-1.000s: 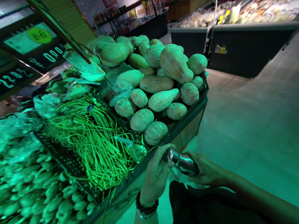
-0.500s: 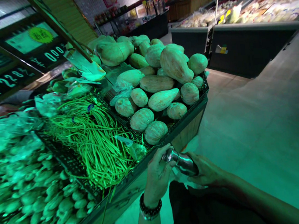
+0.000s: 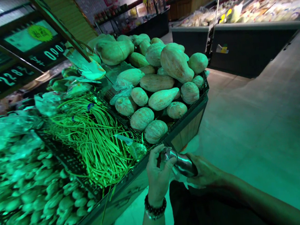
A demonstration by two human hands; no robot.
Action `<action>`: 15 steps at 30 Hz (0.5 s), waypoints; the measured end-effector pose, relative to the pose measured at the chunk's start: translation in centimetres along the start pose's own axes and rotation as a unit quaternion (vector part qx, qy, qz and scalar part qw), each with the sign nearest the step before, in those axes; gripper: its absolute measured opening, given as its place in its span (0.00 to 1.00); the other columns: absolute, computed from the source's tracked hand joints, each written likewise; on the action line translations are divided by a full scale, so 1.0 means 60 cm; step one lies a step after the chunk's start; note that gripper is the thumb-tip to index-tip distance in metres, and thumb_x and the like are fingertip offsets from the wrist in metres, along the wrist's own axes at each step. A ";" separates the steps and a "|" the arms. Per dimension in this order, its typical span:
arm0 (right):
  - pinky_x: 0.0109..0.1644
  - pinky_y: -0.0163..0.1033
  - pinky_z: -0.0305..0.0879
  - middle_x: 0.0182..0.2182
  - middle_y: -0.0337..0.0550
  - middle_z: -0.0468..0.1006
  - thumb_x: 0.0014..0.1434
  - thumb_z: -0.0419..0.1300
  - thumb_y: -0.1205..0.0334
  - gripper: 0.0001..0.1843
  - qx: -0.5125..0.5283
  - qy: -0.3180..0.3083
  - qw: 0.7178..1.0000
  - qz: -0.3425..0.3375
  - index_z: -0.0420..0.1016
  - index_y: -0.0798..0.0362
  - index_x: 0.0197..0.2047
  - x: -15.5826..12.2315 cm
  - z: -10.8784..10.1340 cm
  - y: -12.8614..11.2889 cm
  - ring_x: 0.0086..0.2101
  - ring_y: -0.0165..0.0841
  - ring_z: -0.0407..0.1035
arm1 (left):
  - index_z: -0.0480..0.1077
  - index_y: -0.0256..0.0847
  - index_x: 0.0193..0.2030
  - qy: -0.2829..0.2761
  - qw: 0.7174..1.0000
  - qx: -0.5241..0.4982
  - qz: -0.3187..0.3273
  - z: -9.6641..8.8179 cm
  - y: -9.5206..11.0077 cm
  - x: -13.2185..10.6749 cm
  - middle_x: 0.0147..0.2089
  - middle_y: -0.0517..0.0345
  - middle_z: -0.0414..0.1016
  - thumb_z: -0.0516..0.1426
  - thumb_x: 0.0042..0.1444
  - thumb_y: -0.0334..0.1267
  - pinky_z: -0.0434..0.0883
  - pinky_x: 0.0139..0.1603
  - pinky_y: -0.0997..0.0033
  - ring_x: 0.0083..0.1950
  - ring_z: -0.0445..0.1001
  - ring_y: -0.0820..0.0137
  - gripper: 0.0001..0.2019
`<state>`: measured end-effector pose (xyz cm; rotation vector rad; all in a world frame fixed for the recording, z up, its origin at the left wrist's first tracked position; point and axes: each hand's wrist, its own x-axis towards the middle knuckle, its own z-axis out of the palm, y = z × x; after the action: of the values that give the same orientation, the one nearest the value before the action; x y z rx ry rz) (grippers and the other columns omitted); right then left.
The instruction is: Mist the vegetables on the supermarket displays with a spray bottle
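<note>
By the stand's edge [image 3: 185, 123], our left hand [image 3: 157, 178], clamped on the flask's cap [image 3: 169, 153], shifts rightward, seemingly twisting (our right hand [image 3: 205, 170] clamps the body [image 3: 186, 165]).

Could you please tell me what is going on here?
A person stands beside a produce stand, holding a shiny metal cylinder in front of their body. The right hand grips one end, while the left hand has its thumb and fingers at the other. Pale squash and long green stems lie on the stand just beyond the hands, and neither hand is holding any of them.
</note>
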<state>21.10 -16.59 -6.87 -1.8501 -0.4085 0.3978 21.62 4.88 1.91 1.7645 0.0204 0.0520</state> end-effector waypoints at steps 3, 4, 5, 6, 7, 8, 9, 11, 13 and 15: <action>0.46 0.44 0.74 0.47 0.47 0.83 0.54 0.73 0.57 0.35 0.004 -0.010 1.000 0.004 0.70 0.51 0.63 -0.003 0.000 0.001 0.40 0.42 0.78 | 0.67 0.45 0.71 -0.078 0.995 -0.057 0.003 -0.006 0.006 -0.001 0.68 0.42 0.79 0.66 0.67 0.48 0.75 0.69 0.51 0.68 0.78 0.53 0.29; 0.45 0.44 0.74 0.47 0.47 0.83 0.54 0.73 0.57 0.35 0.006 -0.012 1.000 0.003 0.70 0.51 0.63 -0.004 0.001 0.002 0.40 0.41 0.78 | 0.65 0.46 0.73 -0.098 0.993 -0.072 0.006 -0.009 0.007 -0.001 0.71 0.41 0.77 0.65 0.68 0.48 0.74 0.71 0.49 0.71 0.76 0.53 0.30; 0.45 0.43 0.74 0.47 0.47 0.84 0.55 0.72 0.57 0.35 0.007 -0.013 1.000 0.002 0.70 0.51 0.63 -0.005 0.002 0.002 0.40 0.41 0.77 | 0.63 0.47 0.75 -0.106 0.991 -0.083 0.009 -0.011 0.006 -0.001 0.73 0.41 0.74 0.64 0.69 0.48 0.72 0.73 0.49 0.73 0.74 0.52 0.31; 0.44 0.43 0.74 0.46 0.46 0.84 0.55 0.72 0.57 0.35 0.006 -0.013 1.000 0.000 0.69 0.51 0.63 -0.005 0.003 0.002 0.39 0.41 0.77 | 0.62 0.47 0.75 -0.101 0.991 -0.088 0.012 -0.011 0.004 -0.002 0.74 0.41 0.73 0.64 0.69 0.48 0.71 0.74 0.49 0.74 0.73 0.52 0.32; 0.44 0.43 0.74 0.46 0.46 0.84 0.55 0.72 0.57 0.35 0.004 -0.011 1.000 -0.001 0.69 0.51 0.63 -0.006 0.005 0.002 0.39 0.40 0.77 | 0.62 0.48 0.75 -0.084 0.993 -0.085 0.015 -0.009 0.001 -0.002 0.74 0.42 0.72 0.65 0.68 0.49 0.71 0.74 0.49 0.74 0.73 0.53 0.33; 0.44 0.43 0.74 0.46 0.46 0.84 0.55 0.72 0.57 0.35 0.000 -0.009 1.000 -0.003 0.69 0.52 0.64 -0.005 0.006 0.002 0.39 0.40 0.77 | 0.63 0.47 0.74 -0.061 0.995 -0.076 0.017 -0.006 -0.002 -0.002 0.73 0.42 0.73 0.67 0.66 0.50 0.71 0.73 0.50 0.73 0.74 0.53 0.33; 0.44 0.43 0.74 0.46 0.47 0.84 0.55 0.72 0.57 0.35 -0.005 -0.007 1.000 -0.005 0.69 0.52 0.63 -0.005 0.007 0.002 0.39 0.41 0.78 | 0.65 0.46 0.71 -0.033 0.997 -0.061 0.016 -0.002 -0.007 -0.003 0.70 0.43 0.75 0.70 0.63 0.51 0.73 0.71 0.52 0.70 0.76 0.54 0.34; 0.45 0.44 0.74 0.46 0.48 0.84 0.55 0.72 0.57 0.35 -0.013 -0.004 1.000 -0.009 0.69 0.51 0.64 -0.003 0.009 0.003 0.40 0.42 0.78 | 0.68 0.45 0.65 0.022 0.999 -0.027 0.005 0.006 -0.013 -0.005 0.62 0.46 0.79 0.74 0.57 0.51 0.75 0.65 0.55 0.63 0.79 0.55 0.34; 0.46 0.44 0.74 0.47 0.48 0.84 0.54 0.72 0.56 0.36 -0.016 -0.004 1.000 -0.011 0.68 0.50 0.64 -0.002 0.010 0.005 0.41 0.43 0.78 | 0.68 0.44 0.62 0.047 0.999 -0.015 -0.012 0.011 -0.015 -0.007 0.58 0.48 0.80 0.74 0.57 0.50 0.77 0.62 0.57 0.59 0.81 0.57 0.32; 0.45 0.44 0.74 0.47 0.48 0.84 0.54 0.72 0.57 0.37 -0.018 -0.003 1.000 -0.006 0.68 0.50 0.65 -0.003 0.011 0.008 0.40 0.43 0.78 | 0.66 0.45 0.66 0.018 0.999 -0.032 -0.018 0.009 -0.011 -0.009 0.60 0.46 0.80 0.70 0.62 0.48 0.76 0.64 0.55 0.61 0.81 0.58 0.30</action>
<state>20.70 -16.24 -7.53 -1.8811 -0.4324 0.3897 21.13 4.42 1.15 1.6986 0.0767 0.0581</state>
